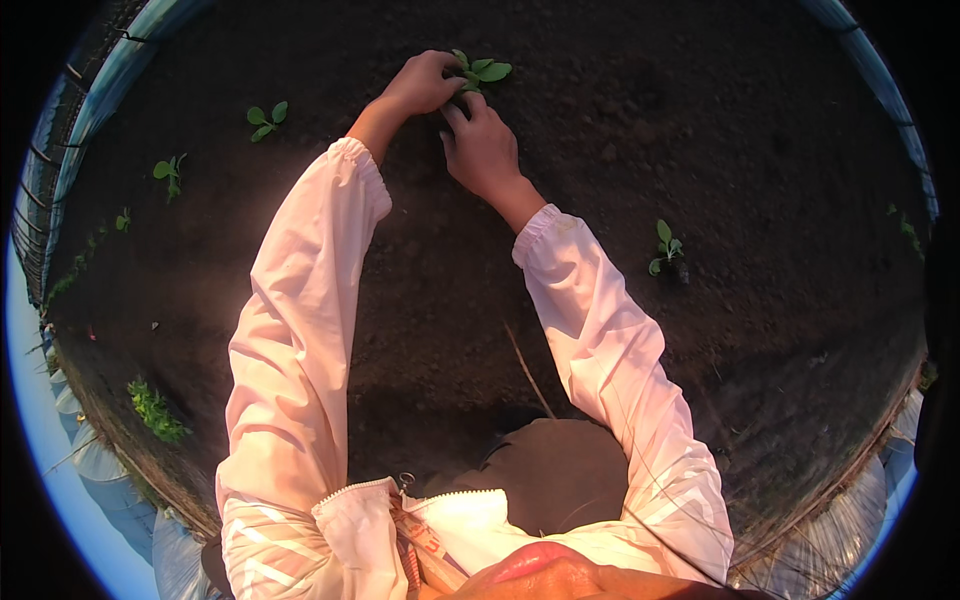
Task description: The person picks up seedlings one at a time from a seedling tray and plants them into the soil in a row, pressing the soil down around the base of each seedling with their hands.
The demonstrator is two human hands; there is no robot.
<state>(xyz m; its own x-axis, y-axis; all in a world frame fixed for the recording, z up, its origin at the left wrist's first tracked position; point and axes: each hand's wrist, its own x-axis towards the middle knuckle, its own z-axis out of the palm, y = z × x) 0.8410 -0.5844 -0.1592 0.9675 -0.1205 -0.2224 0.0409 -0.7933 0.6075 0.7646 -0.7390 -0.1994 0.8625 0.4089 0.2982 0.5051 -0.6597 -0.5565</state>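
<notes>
A leafy green seedling (491,71) stands in dark soil (600,157) at the far end of my reach. My left hand (426,82) is against its left side, thumb and forefinger curved around the lower leaves; whether they pinch it is hidden. Just below the plant, my right hand (486,146) points its fingers at the base, fingertips close to the lower leaf. Its thumb and fingers are spread, with nothing visible between them. Another seedling (664,247) with a dark root plug lies tilted on the soil to the right of my right forearm.
Several small seedlings run down the left, including a three-leafed plant (266,120) and a smaller one (171,174). A bushy green plant (156,409) grows at lower left. A thin dry stalk (529,371) lies between my forearms. Plastic sheeting (832,517) borders the soil.
</notes>
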